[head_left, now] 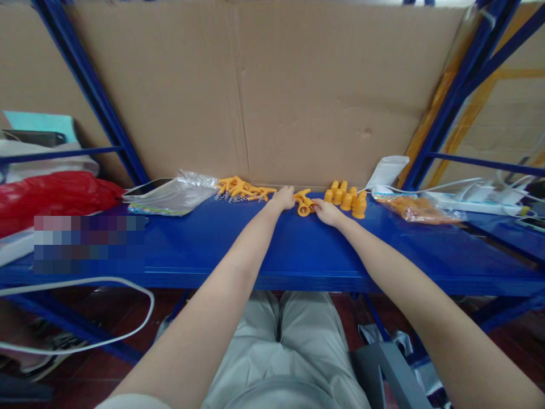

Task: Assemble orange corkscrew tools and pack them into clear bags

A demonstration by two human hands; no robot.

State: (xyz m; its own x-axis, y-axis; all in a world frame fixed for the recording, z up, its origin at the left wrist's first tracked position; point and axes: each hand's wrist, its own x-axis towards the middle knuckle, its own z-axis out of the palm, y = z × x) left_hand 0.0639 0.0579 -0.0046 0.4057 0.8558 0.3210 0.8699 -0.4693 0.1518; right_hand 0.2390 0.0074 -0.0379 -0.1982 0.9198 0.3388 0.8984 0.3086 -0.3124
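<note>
On the blue table (204,244), near the cardboard (340,85), an orange piece (303,201) sits between both hands, round ends facing front. Right hand (327,213): grip narrow, fingers pinching one round end. Left hand (283,197) is just beside the other side (grip hidden, can't tell). Branched orange parts (236,186) lie left; orange cups (338,197) stand right.

No text (nor any number) is readable.
</note>
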